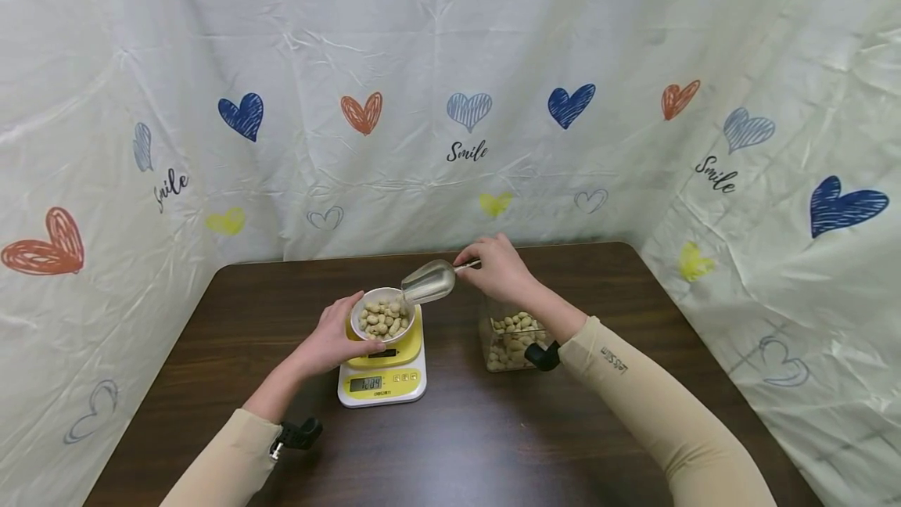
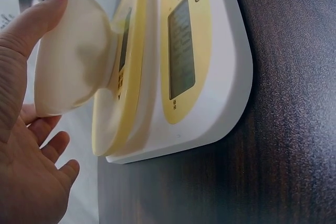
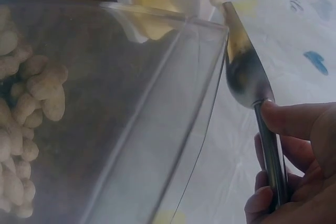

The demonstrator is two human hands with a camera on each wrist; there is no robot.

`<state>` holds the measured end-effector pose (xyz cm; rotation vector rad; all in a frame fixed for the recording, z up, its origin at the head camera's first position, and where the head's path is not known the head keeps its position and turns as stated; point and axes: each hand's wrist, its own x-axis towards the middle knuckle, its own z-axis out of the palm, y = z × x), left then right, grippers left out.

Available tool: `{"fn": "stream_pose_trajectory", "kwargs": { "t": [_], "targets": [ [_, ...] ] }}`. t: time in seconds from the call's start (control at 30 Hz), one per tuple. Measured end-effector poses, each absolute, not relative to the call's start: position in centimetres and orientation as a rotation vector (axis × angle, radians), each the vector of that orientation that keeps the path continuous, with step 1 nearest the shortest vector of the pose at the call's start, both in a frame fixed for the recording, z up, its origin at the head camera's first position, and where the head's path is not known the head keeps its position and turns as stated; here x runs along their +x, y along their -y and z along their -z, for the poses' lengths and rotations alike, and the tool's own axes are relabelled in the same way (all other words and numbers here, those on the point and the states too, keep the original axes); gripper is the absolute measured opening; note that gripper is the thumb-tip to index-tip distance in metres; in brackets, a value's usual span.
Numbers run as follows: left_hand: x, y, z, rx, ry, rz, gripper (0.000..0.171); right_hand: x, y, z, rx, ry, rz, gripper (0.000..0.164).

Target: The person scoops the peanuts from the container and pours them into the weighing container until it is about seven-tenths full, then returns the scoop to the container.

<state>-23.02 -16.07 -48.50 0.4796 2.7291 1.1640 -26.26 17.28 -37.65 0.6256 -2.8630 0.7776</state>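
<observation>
A small white bowl [image 2: 73, 51] of unshelled peanuts [image 1: 383, 321] sits on a yellow and white kitchen scale [image 1: 387, 388]. My left hand [image 1: 339, 337] holds the bowl at its side, thumb near the front rim and fingers at the back. Over the bowl's right rim, the mouth of a metal scoop [image 1: 431, 282] tips downward; no peanuts show in the scoop in the head view. My right hand [image 1: 498, 268] grips the scoop's handle, thumb along the top and fingers curled beneath, as the right wrist view shows.
A clear square container [image 3: 157, 108] with more peanuts [image 3: 21, 145] stands right of the scale, partly hidden under my right forearm. Dark wooden table [image 1: 450, 444] lies beneath everything. A white curtain [image 1: 408, 178] printed with hearts hangs behind and along both sides.
</observation>
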Motion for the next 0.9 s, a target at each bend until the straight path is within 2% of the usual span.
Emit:
{"fn": "stream_pose_trajectory", "kwargs": {
  "t": [0.53,0.9],
  "targets": [
    [-23.1,16.0,48.7,0.476,-2.717,-1.192,0.117,-25.4,-19.5,36.6,0.636,2.834,-0.846,0.015],
    [-23.2,16.1,48.8,0.455,-2.714,-1.184,0.116,-23.6,-25.7,35.1,0.587,2.821,-0.879,0.017]
  ]
}}
